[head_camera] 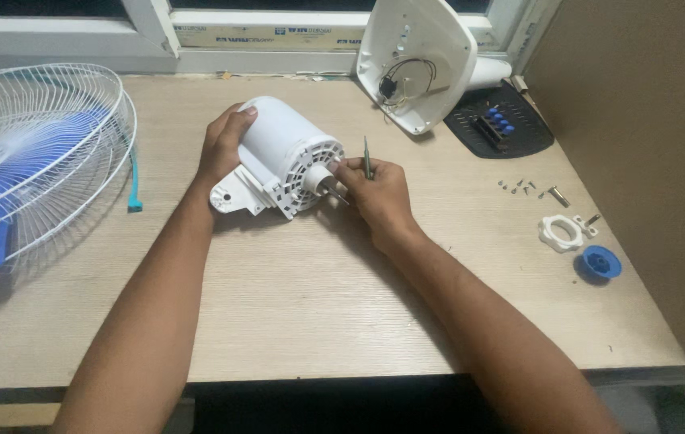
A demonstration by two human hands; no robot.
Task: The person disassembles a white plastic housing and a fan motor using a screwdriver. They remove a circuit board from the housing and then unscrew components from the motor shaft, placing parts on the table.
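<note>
The white fan motor housing [282,157] lies on its side at the middle of the desk [318,305], between the two hands. The left hand [224,145] grips its rounded rear end, while the right hand [379,193] pinches the metal shaft [333,191] at its front and also holds a thin screwdriver [367,157] upright. A wire fan guard [29,153] lies well to the left.

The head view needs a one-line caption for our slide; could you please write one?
Left hand steadies a white fan motor housing on a wooden table while the right hand, holding a screwdriver, touches its shaft.
</note>
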